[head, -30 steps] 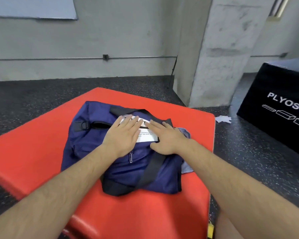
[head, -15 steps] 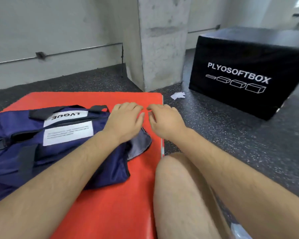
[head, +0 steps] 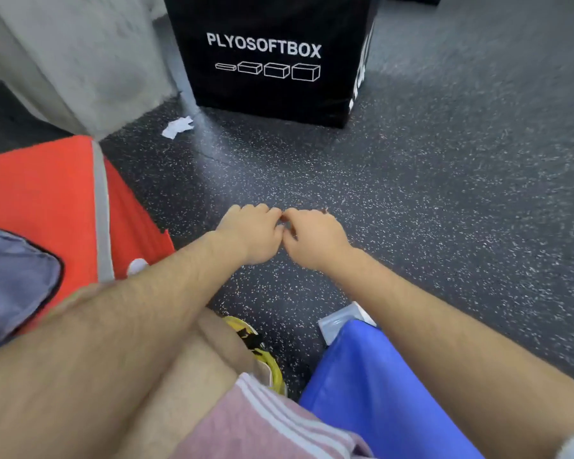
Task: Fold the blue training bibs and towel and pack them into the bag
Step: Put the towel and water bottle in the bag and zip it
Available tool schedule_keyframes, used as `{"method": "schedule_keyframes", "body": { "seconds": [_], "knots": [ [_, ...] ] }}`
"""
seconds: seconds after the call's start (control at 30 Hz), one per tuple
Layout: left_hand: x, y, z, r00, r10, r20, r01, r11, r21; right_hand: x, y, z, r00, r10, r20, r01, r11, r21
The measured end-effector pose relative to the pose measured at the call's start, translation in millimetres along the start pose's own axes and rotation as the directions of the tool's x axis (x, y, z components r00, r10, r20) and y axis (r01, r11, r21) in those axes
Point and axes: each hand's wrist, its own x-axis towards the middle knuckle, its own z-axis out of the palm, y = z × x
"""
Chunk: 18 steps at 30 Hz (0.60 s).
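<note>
The bag (head: 17,279) is showing only as a dark blue corner with a grey-blue panel at the left edge, lying on the red mat (head: 40,193); the rest of it is falling outside the view. A glossy blue sheet (head: 378,392) is lying near, at the lower right, under the right forearm; whether it is a bib or the towel cannot be told. A small clear packet (head: 340,321) is lying at its far corner.

The left hand (head: 251,233) and the right hand (head: 312,240) are hovering side by side over the speckled dark floor (head: 444,193), well to the right of the bag; both are clenched with fingers curled under, knuckles touching, and nothing is showing in either grasp.

Pink striped shorts (head: 262,425) and a yellow shoe (head: 265,359) are appearing near, between the forearms; farther off, a black box (head: 272,54) lettered PLYOSOFTBOX is standing on the floor, a grey concrete pillar (head: 80,61) is rising to its left, and a scrap of white paper (head: 178,127) is lying between them.
</note>
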Motion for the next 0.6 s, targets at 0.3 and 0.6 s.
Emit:
{"method": "schedule_keyframes", "body": {
  "seconds": [0.3,0.6],
  "knots": [
    [53,100,113,0.952,0.111,0.286,-0.086,0.991,-0.098,-44,144,74,0.927,0.166,0.336,-0.14,0.985,-0.101],
    [79,130,171,0.913,0.142,0.382,-0.081,0.982,-0.171,-84,220,185,0.55,0.359,0.754,-0.212,0.933,-0.29]
  ]
}}
